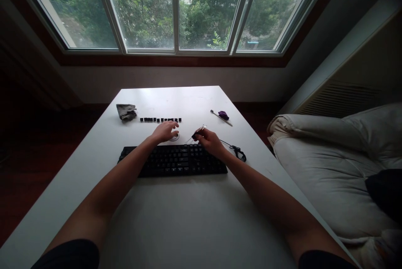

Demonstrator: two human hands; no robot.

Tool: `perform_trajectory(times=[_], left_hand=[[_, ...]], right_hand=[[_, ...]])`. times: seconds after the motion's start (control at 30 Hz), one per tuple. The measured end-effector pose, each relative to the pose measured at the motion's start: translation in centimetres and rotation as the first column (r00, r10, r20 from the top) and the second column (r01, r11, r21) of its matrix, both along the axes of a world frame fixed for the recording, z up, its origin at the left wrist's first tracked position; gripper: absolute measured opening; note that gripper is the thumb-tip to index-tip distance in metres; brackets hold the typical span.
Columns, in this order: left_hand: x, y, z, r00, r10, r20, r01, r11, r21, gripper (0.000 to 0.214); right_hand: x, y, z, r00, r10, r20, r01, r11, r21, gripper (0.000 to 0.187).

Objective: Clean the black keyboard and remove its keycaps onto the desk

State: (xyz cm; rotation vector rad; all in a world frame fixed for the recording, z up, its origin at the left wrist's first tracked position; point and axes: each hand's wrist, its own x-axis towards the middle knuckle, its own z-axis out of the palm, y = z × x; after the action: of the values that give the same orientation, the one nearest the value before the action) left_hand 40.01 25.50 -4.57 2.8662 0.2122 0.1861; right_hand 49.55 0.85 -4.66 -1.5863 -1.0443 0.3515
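Note:
A black keyboard (176, 161) lies across the middle of the white table (188, 218). My left hand (165, 130) hovers just behind it with fingers spread, over a small round object (175, 137) that I cannot make out clearly. My right hand (209, 139) is closed on a thin wire keycap puller (198, 130) with a dark keycap at its tip, above the keyboard's back edge. A row of several loose black keycaps (160, 120) lies beyond my left hand.
A crumpled grey cloth (126, 112) sits at the far left. A brush with a purple piece (222, 115) lies at the far right. The keyboard's cable (235, 149) coils by my right wrist. A bed with pale bedding (333, 164) stands to the right.

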Motion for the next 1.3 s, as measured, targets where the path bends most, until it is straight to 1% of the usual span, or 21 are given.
perform_trajectory(times=[0.07, 0.1, 0.17, 0.23, 0.33, 0.5, 0.57, 0.7, 0.8, 0.9, 1.0, 1.1, 1.2, 1.3], left_hand=[[-1.1, -1.0, 0.7, 0.987, -0.117, -0.112, 0.115, 0.993, -0.024, 0.031], [-1.7, -1.4, 1.0, 0.976, -0.155, -0.15, 0.152, 0.988, -0.028, 0.031], [-2.7, -2.3, 1.6, 0.973, -0.183, -0.144, 0.183, 0.983, -0.013, 0.03], [-3.5, -3.0, 1.9, 0.977, -0.181, -0.116, 0.18, 0.984, -0.015, 0.028], [-4.2, -3.6, 1.8, 0.976, -0.2, -0.09, 0.197, 0.979, -0.044, 0.024], [-4.4, -4.1, 1.5, 0.978, -0.192, -0.079, 0.185, 0.979, -0.079, 0.022], [-4.4, -4.2, 1.5, 0.98, -0.184, -0.074, 0.176, 0.979, -0.098, 0.022], [-4.2, -4.6, 1.3, 0.983, -0.173, -0.064, 0.164, 0.979, -0.119, 0.021], [-4.0, -4.8, 1.1, 0.985, -0.163, -0.053, 0.155, 0.979, -0.13, 0.019], [-3.9, -4.8, 0.9, 0.986, -0.161, -0.041, 0.153, 0.976, -0.152, 0.019], [-3.9, -4.9, 0.8, 0.986, -0.16, -0.044, 0.149, 0.971, -0.187, 0.021], [-3.9, -5.0, 0.8, 0.986, -0.16, -0.05, 0.146, 0.965, -0.218, 0.023], [-3.8, -5.1, 0.7, 0.986, -0.158, -0.051, 0.142, 0.963, -0.23, 0.024], [-3.7, -5.2, 0.7, 0.986, -0.162, -0.046, 0.147, 0.96, -0.24, 0.023]], right_hand=[[-0.2, 0.4, 0.5, 0.994, 0.018, 0.104, -0.015, 0.999, -0.032, 0.019], [-0.2, 0.7, 0.7, 0.988, 0.02, 0.152, -0.013, 0.999, -0.046, 0.019], [-0.4, 1.1, 1.1, 0.974, 0.021, 0.227, -0.005, 0.997, -0.073, 0.018], [-0.4, 1.6, 1.4, 0.963, 0.032, 0.267, -0.006, 0.995, -0.098, 0.017], [-0.2, 2.2, 1.7, 0.952, 0.076, 0.298, -0.035, 0.989, -0.142, 0.015], [0.7, 2.5, 2.4, 0.93, 0.197, 0.31, -0.135, 0.968, -0.21, 0.012], [0.8, 2.6, 2.7, 0.912, 0.228, 0.342, -0.157, 0.962, -0.223, 0.012], [0.2, 2.8, 3.0, 0.851, 0.252, 0.46, -0.152, 0.958, -0.244, 0.01], [-0.4, 2.8, 3.2, 0.821, 0.265, 0.506, -0.147, 0.954, -0.261, 0.009], [-0.7, 2.7, 3.3, 0.814, 0.244, 0.527, -0.116, 0.957, -0.264, 0.008], [-0.7, 2.6, 3.3, 0.839, 0.185, 0.512, -0.076, 0.971, -0.227, 0.007], [-0.3, 2.6, 3.0, 0.872, 0.15, 0.466, -0.046, 0.973, -0.228, 0.005], [0.2, 2.7, 2.6, 0.899, 0.154, 0.41, -0.051, 0.966, -0.252, 0.004], [0.5, 2.7, 2.4, 0.91, 0.17, 0.38, -0.073, 0.964, -0.255, 0.005]])
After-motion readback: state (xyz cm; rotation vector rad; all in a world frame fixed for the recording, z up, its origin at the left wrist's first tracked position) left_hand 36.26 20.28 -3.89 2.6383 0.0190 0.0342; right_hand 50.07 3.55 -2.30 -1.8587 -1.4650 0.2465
